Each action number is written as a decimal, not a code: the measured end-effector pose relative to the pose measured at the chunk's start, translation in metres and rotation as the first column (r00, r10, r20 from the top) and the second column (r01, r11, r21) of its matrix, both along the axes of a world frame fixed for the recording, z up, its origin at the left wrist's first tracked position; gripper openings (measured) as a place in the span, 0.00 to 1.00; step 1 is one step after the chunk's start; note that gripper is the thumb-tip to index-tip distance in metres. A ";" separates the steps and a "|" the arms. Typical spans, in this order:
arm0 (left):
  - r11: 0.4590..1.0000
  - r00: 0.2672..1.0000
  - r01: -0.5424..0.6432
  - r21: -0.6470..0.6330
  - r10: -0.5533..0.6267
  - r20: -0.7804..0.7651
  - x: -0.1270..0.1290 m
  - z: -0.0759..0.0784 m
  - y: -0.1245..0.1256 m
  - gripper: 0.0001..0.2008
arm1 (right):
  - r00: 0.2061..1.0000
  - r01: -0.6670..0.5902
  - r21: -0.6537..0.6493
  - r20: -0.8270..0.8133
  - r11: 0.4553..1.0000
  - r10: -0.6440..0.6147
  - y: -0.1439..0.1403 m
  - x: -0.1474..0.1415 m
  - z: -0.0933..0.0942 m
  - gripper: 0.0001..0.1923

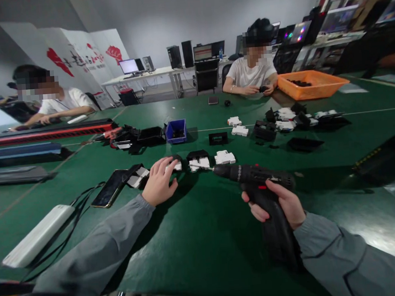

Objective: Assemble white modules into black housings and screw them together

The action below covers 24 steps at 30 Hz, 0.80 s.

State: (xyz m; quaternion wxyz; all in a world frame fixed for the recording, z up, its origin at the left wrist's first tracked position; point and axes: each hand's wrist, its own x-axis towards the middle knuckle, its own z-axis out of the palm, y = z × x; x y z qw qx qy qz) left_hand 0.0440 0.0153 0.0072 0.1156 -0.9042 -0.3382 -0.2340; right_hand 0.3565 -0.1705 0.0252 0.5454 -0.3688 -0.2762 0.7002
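My right hand is wrapped round the grip of a black cordless drill. The drill's thin bit points left, its tip over or against a white module with a black cover; contact is hard to make out. My left hand reaches over another black-and-white module, fingers stretched and thumb apart. Those fingers hide part of that module. To the right of the drilled module lies a white module. Left of my left hand sits one more black-and-white module, beside a smartphone.
A white power strip with cables lies at left. Farther back are a blue bin, a red-and-black drill, black covers and white modules. An orange basket stands near a co-worker; another person sits left.
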 end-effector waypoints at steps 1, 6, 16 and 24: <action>0.998 0.998 0.065 0.012 -0.066 0.026 -0.003 -0.002 -0.010 0.27 | 0.995 0.090 0.016 0.037 0.996 -0.091 0.003 0.007 0.003 0.24; 0.814 0.812 0.581 -0.001 -0.580 -0.056 -0.005 -0.005 -0.063 0.11 | 0.884 0.456 0.001 0.122 0.890 -0.452 0.019 0.041 0.011 0.18; 0.650 0.648 0.753 -0.103 -0.759 -0.054 0.001 0.000 -0.066 0.05 | 0.839 0.536 -0.165 0.215 0.828 -0.501 0.033 0.050 0.014 0.17; 0.652 0.657 0.747 -0.128 -0.753 0.002 -0.002 -0.010 -0.064 0.04 | 0.761 0.410 -0.189 0.610 0.893 -0.221 0.031 0.044 0.030 0.21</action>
